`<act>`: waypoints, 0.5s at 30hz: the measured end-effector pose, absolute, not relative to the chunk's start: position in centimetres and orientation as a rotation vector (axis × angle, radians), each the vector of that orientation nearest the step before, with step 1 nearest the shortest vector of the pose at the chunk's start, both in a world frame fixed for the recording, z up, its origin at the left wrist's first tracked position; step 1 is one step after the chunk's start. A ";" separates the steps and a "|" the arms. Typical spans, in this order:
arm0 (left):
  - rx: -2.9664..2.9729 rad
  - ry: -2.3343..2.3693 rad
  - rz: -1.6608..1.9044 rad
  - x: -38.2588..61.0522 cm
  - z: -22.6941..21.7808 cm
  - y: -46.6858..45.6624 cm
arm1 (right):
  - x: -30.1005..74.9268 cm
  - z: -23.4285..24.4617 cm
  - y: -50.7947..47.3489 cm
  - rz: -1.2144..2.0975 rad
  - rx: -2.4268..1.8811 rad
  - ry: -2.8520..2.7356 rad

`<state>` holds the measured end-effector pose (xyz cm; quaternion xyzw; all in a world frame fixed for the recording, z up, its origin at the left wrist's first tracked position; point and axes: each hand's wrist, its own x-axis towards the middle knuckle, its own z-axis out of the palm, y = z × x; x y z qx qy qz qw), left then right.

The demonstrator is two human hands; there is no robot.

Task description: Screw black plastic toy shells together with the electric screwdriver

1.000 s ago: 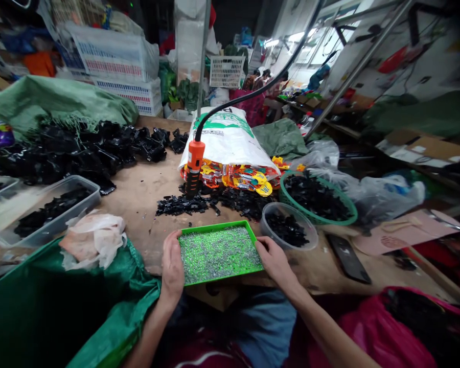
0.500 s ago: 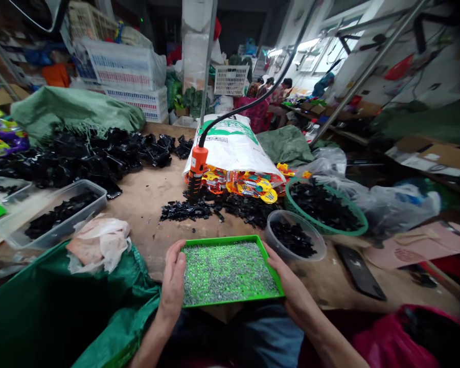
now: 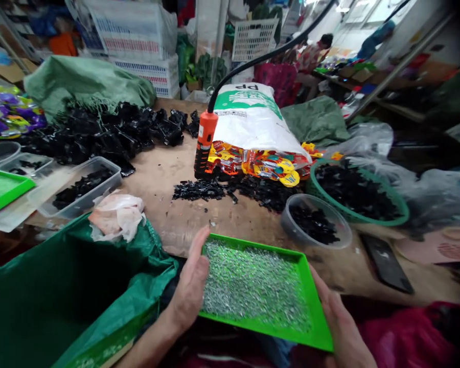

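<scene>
A flat green tray (image 3: 310, 327) covered with many small silvery screws is held over my lap, off the table's near edge. My left hand (image 3: 191, 286) grips its left side, fingers pressed along the rim. Under the tray's right corner sits my right hand (image 3: 339, 319), holding that side. Just beyond the tray stands a clear round tub (image 3: 316, 221) of small black parts. An orange electric screwdriver (image 3: 204, 145) hangs on a black cable and rests upright on the brown table (image 3: 164, 174).
A green basket (image 3: 358, 191) of black parts, a white sack (image 3: 253, 117) spilling coloured packets and loose black pieces lie ahead. A clear bin (image 3: 78, 189), another green tray (image 3: 2, 189) and a green bag (image 3: 61, 286) are at left. People sit far back.
Both hands have drawn the screw tray off the table toward my body and down over my lap, tilting it slightly. My view has dipped and shifted left.
</scene>
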<state>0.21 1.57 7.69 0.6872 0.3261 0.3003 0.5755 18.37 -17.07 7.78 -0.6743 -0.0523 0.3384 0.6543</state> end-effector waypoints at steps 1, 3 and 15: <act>1.623 0.739 0.691 0.2 7.8 1.6 | 18.1 7.8 -17.1 0.772 -1.516 -0.078; 1.596 0.777 0.727 0.0 8.1 1.7 | 17.6 7.7 -17.0 0.778 -1.476 -0.062; 1.806 0.913 0.811 -0.7 10.6 2.0 | 16.6 7.6 -16.2 0.859 -1.388 -0.166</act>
